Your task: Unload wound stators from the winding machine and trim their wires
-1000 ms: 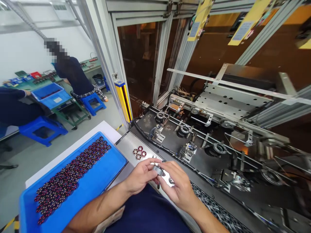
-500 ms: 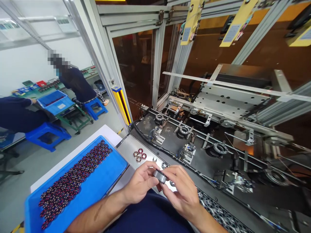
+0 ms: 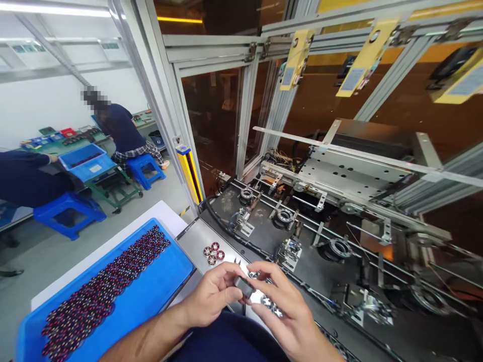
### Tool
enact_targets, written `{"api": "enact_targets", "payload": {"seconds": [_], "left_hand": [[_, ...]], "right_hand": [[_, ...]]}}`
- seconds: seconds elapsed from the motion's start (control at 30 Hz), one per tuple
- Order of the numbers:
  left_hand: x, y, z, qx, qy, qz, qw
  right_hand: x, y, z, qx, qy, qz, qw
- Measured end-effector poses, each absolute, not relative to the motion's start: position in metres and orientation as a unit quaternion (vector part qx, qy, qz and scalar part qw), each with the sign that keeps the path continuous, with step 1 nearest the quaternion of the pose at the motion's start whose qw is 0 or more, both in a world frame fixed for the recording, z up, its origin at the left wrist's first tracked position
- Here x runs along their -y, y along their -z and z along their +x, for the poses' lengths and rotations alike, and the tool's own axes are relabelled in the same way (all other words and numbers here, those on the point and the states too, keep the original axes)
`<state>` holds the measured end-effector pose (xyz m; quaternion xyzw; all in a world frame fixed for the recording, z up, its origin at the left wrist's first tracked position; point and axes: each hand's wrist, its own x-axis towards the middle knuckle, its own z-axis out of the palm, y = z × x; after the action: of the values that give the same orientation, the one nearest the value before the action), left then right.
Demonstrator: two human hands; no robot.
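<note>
Holding the grey metal part (image 3: pixel 244 286) in your left hand (image 3: pixel 209 296): fingers pinched on it, thumb on the near side, index over the far side. It's up off the steel tabletop (image 3: pixel 199 234), tilted, over the near edge. Your right hand (image 3: pixel 289 311) is at its right end, index fingertip right at the part, thumb standing apart; can't tell if those fingers carry any grip. Four red-and-metal discs (image 3: pixel 214 254) sit clustered on the tabletop, toward the end by the blue tray (image 3: pixel 158 274). Small pronged tip (image 3: pixel 237 262) shows just past your left index; rest is hidden. Shiny round parts (image 3: pixel 266 301) lie under and beside your right hand, partly covered. Tray to your left: dark round pieces (image 3: pixel 105 276) packed in a band from the far corner down along the left edge. Beyond the tabletop's far edge, black machine deck (image 3: pixel 226 201) with ring fixtures (image 3: pixel 284 221) in a row. Co-worker (image 3: pixel 124 130) seated on a blue stool (image 3: pixel 145 171), well off left.
</note>
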<state>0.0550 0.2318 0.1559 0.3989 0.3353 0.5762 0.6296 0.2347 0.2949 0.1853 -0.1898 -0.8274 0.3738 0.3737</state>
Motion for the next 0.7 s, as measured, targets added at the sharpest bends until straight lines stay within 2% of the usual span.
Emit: {"api": "enact_targets", "payload": {"seconds": [0.2, 0.4, 0.53, 0.67, 0.7], "left_hand": [[-0.238, -0.157, 0.041, -0.342, -0.474, 0.456, 0.671], [-0.245, -0.155, 0.03, -0.348, -0.397, 0.553, 0.644], [-0.257, -0.136, 0.009, -0.44, -0.43, 0.571, 0.544], [-0.278, -0.077, -0.021, -0.657, -0.514, 0.463, 0.301], [-0.283, -0.06, -0.027, -0.685, -0.515, 0.441, 0.267]], "right_hand": [[-0.322, -0.201, 0.241, 0.744, -0.618, -0.199, 0.16], [-0.327, -0.2, 0.233, 0.703, -0.695, -0.141, 0.054], [-0.36, -0.202, 0.225, 0.749, -0.638, -0.165, 0.059], [-0.454, -0.184, 0.203, 0.88, -0.391, -0.241, 0.124], [-0.482, -0.174, 0.195, 0.885, -0.363, -0.259, 0.131]]}}
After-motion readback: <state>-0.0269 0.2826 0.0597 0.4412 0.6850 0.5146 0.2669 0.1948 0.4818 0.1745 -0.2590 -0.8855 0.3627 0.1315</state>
